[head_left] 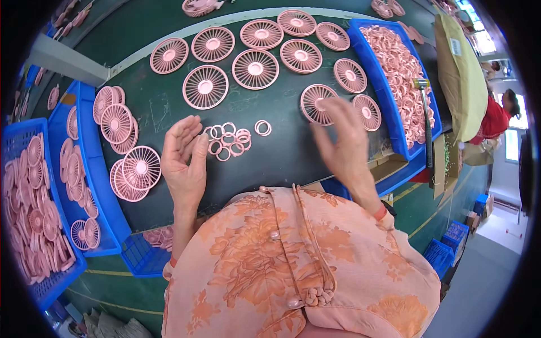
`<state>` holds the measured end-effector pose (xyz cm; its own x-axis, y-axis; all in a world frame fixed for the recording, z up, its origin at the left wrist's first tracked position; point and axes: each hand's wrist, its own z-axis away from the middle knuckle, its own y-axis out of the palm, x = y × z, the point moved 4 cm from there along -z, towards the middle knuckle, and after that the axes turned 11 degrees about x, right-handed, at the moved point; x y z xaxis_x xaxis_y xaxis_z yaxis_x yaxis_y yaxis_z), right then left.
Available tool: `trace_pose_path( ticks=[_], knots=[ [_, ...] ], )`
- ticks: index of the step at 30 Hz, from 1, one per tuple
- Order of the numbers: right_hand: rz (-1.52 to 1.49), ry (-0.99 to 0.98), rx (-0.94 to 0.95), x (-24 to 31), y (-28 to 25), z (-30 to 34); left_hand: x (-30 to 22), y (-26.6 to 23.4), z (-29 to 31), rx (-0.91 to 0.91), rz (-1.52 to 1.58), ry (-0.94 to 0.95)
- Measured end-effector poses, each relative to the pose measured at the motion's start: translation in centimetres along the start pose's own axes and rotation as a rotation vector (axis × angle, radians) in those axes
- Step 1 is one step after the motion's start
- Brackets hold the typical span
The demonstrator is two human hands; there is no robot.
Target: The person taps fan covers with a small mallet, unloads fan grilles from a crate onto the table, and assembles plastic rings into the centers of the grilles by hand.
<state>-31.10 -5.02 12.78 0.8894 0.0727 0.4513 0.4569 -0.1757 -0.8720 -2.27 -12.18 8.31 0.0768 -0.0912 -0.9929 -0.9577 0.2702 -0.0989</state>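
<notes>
My left hand is held above the dark green tabletop, palm turned inward, thumb and fingers apart with nothing in them. Just right of it lies a loose cluster of small pink rings, and a separate pair of rings overlaps nearby. Slightly blurred, my right hand reaches over the near edge of a pink spoked disc. Its thumb and fingers are spread; whether the fingertips touch the disc I cannot tell. More flat spoked discs lie spaced out in rows farther back.
Stacked spoked discs sit at the table's left. Blue crates beside them hold more discs. On the right, a blue tray is full of small pink rings, with a hammer along its edge. A pale sack stands beyond.
</notes>
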Motion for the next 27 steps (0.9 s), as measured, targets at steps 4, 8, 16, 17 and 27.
trace_pose_path(
  ticks=[4, 8, 16, 17, 27],
  knots=[
    [-0.323, -0.137, 0.212, 4.5, 4.5, -1.9, -0.8, -1.6, 0.3, -0.09, -0.162, 0.031],
    [-0.343, -0.126, 0.204, 3.0, 7.0, -2.5, -2.4, -4.8, -0.3, -0.214, -0.447, 0.089],
    [-0.66, 0.098, 0.36, 2.6, 6.8, -2.6, -2.1, -13.4, -4.0, -0.403, -1.083, 0.095],
    [-0.78, 0.139, 0.356, 2.6, 6.8, -2.6, -1.4, -14.4, -4.5, -0.401, -1.148, 0.095],
    [-1.584, 0.168, 0.447, 3.0, 6.9, -2.9, -3.3, -13.8, -4.6, -0.497, -0.798, -0.046]
  ],
)
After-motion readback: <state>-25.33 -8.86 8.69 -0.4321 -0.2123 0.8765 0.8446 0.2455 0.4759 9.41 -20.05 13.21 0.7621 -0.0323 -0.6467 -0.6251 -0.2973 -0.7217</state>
